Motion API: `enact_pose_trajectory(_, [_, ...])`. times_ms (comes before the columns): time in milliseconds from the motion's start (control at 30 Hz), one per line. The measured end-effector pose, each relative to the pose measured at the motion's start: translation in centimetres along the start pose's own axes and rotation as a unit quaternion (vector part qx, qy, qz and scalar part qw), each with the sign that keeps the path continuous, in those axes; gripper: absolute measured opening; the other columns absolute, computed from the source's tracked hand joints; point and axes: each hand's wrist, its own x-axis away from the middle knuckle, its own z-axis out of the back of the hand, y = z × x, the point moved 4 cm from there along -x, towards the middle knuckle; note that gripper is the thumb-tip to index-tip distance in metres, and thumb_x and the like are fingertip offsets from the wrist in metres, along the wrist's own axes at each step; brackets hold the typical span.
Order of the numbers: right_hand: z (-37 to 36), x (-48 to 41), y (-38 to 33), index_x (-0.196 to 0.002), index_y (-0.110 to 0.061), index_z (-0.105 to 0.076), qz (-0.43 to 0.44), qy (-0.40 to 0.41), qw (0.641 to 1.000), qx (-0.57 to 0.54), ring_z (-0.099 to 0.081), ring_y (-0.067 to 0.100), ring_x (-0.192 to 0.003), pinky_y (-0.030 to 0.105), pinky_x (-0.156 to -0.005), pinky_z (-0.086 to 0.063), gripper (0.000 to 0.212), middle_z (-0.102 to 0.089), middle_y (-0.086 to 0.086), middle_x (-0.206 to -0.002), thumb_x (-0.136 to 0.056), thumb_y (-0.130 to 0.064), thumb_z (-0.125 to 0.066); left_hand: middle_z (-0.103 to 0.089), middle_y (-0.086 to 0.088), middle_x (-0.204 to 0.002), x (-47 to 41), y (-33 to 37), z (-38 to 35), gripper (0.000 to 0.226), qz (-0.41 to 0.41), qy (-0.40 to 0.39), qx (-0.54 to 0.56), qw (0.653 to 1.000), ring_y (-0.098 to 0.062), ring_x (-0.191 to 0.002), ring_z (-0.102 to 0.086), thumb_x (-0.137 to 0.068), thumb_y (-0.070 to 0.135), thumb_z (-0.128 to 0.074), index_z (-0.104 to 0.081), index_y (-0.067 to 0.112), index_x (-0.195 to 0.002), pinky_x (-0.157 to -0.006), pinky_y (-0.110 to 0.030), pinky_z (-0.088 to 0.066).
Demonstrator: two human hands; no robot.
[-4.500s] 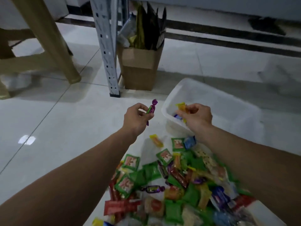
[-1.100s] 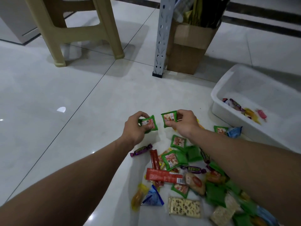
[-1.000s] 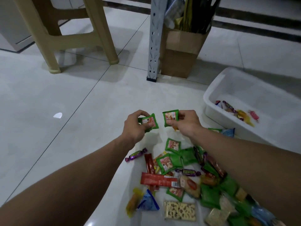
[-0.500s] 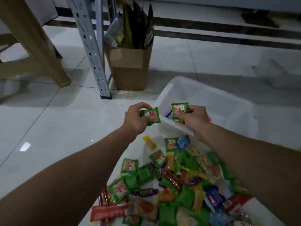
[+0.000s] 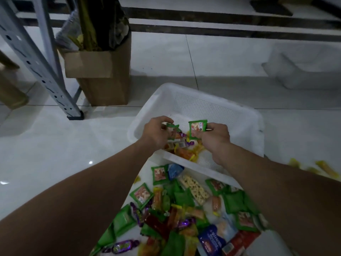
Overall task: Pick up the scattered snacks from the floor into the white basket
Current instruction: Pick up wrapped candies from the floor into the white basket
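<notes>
A green packet (image 5: 172, 131) is pinched in left hand (image 5: 156, 133), another packet (image 5: 197, 129) in right hand (image 5: 215, 138), both held over basket (image 5: 245, 124).

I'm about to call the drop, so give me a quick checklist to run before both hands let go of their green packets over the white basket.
1. Left hand pinches the left green packet: ok.
2. Right hand pinches the right green packet: ok.
3. Both packets over the white basket, inside its rim: ok.
4. Room in the basket, with only a few dropped snacks in the near corner: ok.
5. Floor cleared: not ok. The snack pile lies in front, and yellow snacks lie to the basket's right.
6. Drop height above the basket floor: cannot tell.
</notes>
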Motion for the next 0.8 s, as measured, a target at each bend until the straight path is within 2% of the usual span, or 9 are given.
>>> enact_pose_trajectory(100, [0.4,-0.9,0.5,-0.091,-0.018,-0.067,-0.006,-0.003,1.000,-0.001,-0.060,0.008,-0.070,0.021,-0.056,-0.044,0.020,-0.067,0.000,-0.084,-0.076,-0.019,-0.080,-0.064,-0.007,-0.112,-0.7,-0.4,-0.5,0.022,0.017,0.010,0.002,1.000,-0.022,-0.094,-0.061,-0.092,0.011,-0.060,-0.064,0.023,-0.109,-0.063,-0.024,-0.049])
enact_pose_trajectory(200, [0.7,-1.6,1.0,-0.085,-0.020,-0.065,-0.009,-0.002,1.000,0.006,-0.057,0.006,-0.067,0.020,-0.057,-0.043,0.018,-0.063,-0.004,-0.077,-0.076,-0.019,-0.080,-0.061,-0.004,-0.121,-0.9,-0.5,-0.4,0.032,0.016,0.009,-0.005,1.000,-0.021,-0.101,-0.061,-0.088,0.019,-0.067,-0.062,0.024,-0.120,-0.071,-0.025,-0.050])
enact_pose_trajectory(267, [0.9,-1.9,1.3,-0.088,-0.019,-0.066,-0.013,0.006,1.000,0.016,-0.057,0.007,-0.068,0.020,-0.056,-0.042,0.018,-0.066,-0.001,-0.084,-0.077,-0.019,-0.080,-0.059,-0.003,-0.126,-0.7,-0.4,-0.1,0.038,0.008,0.009,-0.006,1.000,-0.020,-0.106,-0.059,-0.087,0.022,-0.069,-0.060,0.026,-0.124,-0.075,-0.025,-0.047])
enact_pose_trajectory(333, [1.1,-1.8,1.3,-0.107,-0.017,-0.066,-0.016,0.020,0.999,0.027,-0.060,0.011,-0.081,0.021,-0.066,-0.047,0.031,-0.066,0.002,-0.103,-0.079,-0.021,-0.078,-0.057,-0.002,-0.130,-0.4,-0.2,0.5,0.044,-0.001,0.015,-0.007,1.000,-0.018,-0.111,-0.057,-0.086,0.025,-0.070,-0.056,0.028,-0.128,-0.079,-0.024,-0.044])
enact_pose_trajectory(400, [1.3,-1.4,1.0,-0.126,-0.015,-0.058,-0.012,0.037,0.998,0.043,-0.060,0.018,-0.102,0.027,-0.087,-0.049,0.047,-0.063,0.003,-0.120,-0.083,-0.021,-0.074,-0.054,0.000,-0.134,0.2,0.2,1.3,0.049,-0.012,0.023,-0.008,1.000,-0.018,-0.115,-0.055,-0.086,0.028,-0.070,-0.053,0.030,-0.131,-0.083,-0.025,-0.045])
enact_pose_trajectory(467, [1.2,-0.8,0.6,-0.133,-0.015,-0.053,0.007,0.038,0.997,0.069,-0.057,0.022,-0.115,0.031,-0.101,-0.045,0.054,-0.060,0.004,-0.127,-0.084,-0.023,-0.072,-0.052,0.002,-0.137,0.9,0.6,2.3,0.052,-0.021,0.032,-0.009,0.999,-0.017,-0.117,-0.053,-0.086,0.027,-0.069,-0.051,0.031,-0.134,-0.088,-0.028,-0.046])
enact_pose_trajectory(667, [-1.6,3.2,-2.3,-0.140,-0.018,-0.047,0.132,-0.040,0.971,0.196,-0.049,0.022,-0.127,0.033,-0.107,-0.040,0.064,-0.051,0.004,-0.140,-0.083,-0.037,-0.071,-0.053,0.005,-0.134,4.7,0.0,7.5,0.053,-0.023,0.079,0.007,0.997,-0.016,-0.119,-0.051,-0.085,0.027,-0.069,-0.049,0.033,-0.134,-0.093,-0.037,-0.050])
enact_pose_trajectory(800, [-4.6,6.9,-4.5,-0.138,-0.020,-0.049,0.190,-0.062,0.954,0.221,-0.048,0.021,-0.126,0.033,-0.106,-0.039,0.062,-0.050,0.003,-0.141,-0.083,-0.041,-0.070,-0.045,0.001,-0.144,8.4,-2.5,11.9,0.064,-0.002,0.080,-0.010,0.997,-0.018,-0.128,-0.045,-0.085,0.029,-0.069,-0.039,0.033,-0.142,-0.102,-0.041,-0.045])
